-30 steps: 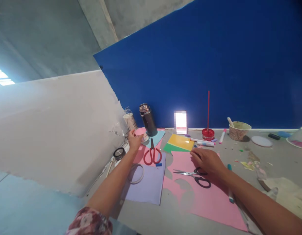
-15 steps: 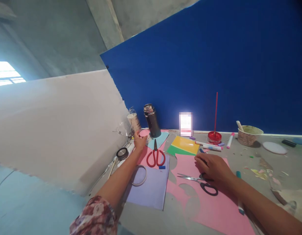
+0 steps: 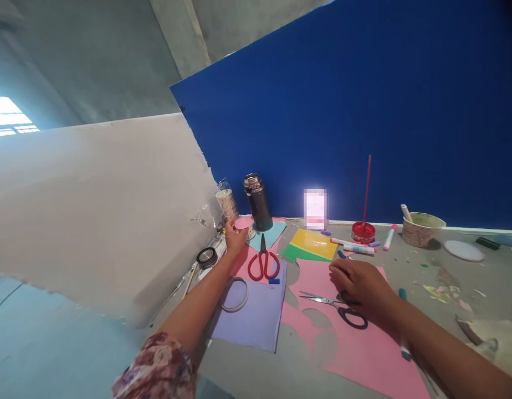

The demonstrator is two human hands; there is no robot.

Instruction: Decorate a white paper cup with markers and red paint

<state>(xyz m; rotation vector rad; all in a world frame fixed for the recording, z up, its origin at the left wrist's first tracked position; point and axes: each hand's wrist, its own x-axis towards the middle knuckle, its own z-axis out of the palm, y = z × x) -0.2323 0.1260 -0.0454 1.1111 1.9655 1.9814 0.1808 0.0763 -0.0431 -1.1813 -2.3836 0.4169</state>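
My left hand point(image 3: 236, 237) is closed on a pink paper circle point(image 3: 243, 223), pinched at its edge. The circle is near a small round patterned piece, mostly hidden, and the stacked paper cups point(image 3: 226, 204). My right hand point(image 3: 359, 280) rests on the pink paper sheet point(image 3: 364, 354) with its fingers curled; what they grip, if anything, is hidden. Black-handled scissors point(image 3: 328, 301) lie on that sheet, one handle loop partly under my right hand. Red-handled scissors point(image 3: 263, 260) lie to the right of my left forearm, on pink and purple paper point(image 3: 256, 321).
A dark steel flask point(image 3: 259, 205) stands at the back. A tape ring point(image 3: 235, 295) and black tape roll point(image 3: 206, 257) lie at left. Several markers point(image 3: 359, 250), a red stand with a rod point(image 3: 363, 233) and a bowl point(image 3: 423, 230) line the back right, with paper scraps point(image 3: 436, 293).
My left hand, with the pink paper circle, has shifted very slightly left. My right hand and the scissors have barely moved; the whole view has tilted a little.
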